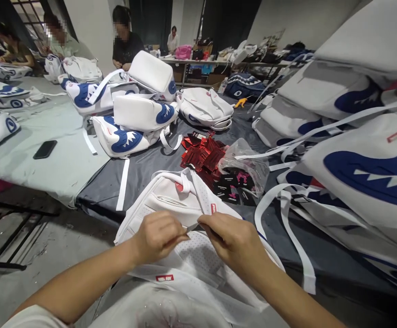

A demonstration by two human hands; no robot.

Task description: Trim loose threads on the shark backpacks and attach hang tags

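Hands at near table edge: left hand (159, 237) and right hand (234, 239) fingertip to fingertip, both pinching a fold of white backpack (181, 205) lying back-up at that edge. Just beyond, red foil tags (201, 155) and clear plastic bag (246, 164). Toward left edge, black phone (45, 149). Far side, stacked shark-mouth backpacks (133, 118); seated persons (126, 38) behind.
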